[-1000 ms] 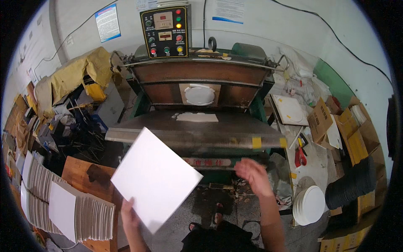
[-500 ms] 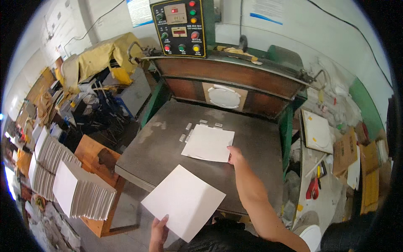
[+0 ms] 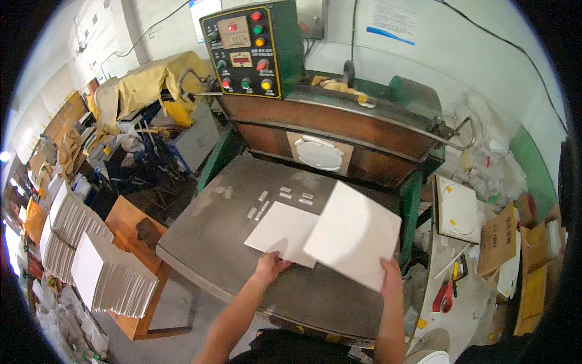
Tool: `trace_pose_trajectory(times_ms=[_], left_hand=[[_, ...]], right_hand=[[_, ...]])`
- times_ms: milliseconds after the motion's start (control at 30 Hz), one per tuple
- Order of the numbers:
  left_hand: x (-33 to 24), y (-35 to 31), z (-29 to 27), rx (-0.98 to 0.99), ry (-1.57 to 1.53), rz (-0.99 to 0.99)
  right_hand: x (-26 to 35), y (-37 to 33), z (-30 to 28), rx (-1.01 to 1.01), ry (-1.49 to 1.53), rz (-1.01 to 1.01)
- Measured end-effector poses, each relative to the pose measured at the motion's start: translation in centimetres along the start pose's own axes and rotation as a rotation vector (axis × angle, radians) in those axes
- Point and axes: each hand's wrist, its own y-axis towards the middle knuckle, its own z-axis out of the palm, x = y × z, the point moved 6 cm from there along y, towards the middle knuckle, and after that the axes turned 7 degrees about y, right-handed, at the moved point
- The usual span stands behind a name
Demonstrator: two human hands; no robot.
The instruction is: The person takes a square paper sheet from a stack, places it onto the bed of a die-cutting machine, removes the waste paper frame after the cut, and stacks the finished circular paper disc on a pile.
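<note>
My left hand (image 3: 273,266) grips the near edge of a white square board (image 3: 285,230), held low over the grey machine bed (image 3: 212,242). Just to the right is a second white board (image 3: 354,236), tilted and raised, its lower right edge pinched by my right hand (image 3: 391,276). It overlaps the right side of the first board in view. Several small pale blocks (image 3: 285,192) sit on the bed beyond the left board's far edges. Behind them, the upright brown plate of the machine carries a square panel with a white round die (image 3: 319,153).
A control box (image 3: 245,51) with coloured buttons rises at the back left. Stacks of white boards (image 3: 118,279) stand on a wooden stand (image 3: 142,239) at left. On the right, a side table (image 3: 451,327) bears red-handled scissors (image 3: 445,297) and a framed white panel (image 3: 458,206).
My left hand has brought its board up and over the bed near the blocks. My right hand has drawn the other board away from the blocks, to the right, and raised it.
</note>
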Motion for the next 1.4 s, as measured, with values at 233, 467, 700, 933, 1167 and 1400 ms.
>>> trace_pose_trajectory(times_ms=[233,467,700,933,1167,1400], left_hand=[[1.1,3.8,-2.2,-0.135,-0.052,-0.107],[-3.5,0.5,12.0,-0.163,1.503,0.905],[-1.6,7.4,14.5,-0.065,1.949,0.639],[0.2,0.2,16.4,0.420,1.135,0.728],[-0.3,-19.2,21.0,1.170,0.644,-0.336],[10.3,-26.4,23.6,1.243,0.889,-0.247]], right_hand=[[-1.4,-15.9,-11.8,-0.309,-0.018,-0.040],[-2.2,-23.1,-10.2,-0.522,-0.284,-0.315],[0.0,-29.3,-4.9,-0.627,-0.072,-0.267],[-5.0,-35.2,-4.9,-0.755,0.093,-0.279],[-8.1,-39.0,-7.7,-0.691,0.377,-0.306],[-9.8,-48.8,-15.7,-0.818,-0.034,-0.246]])
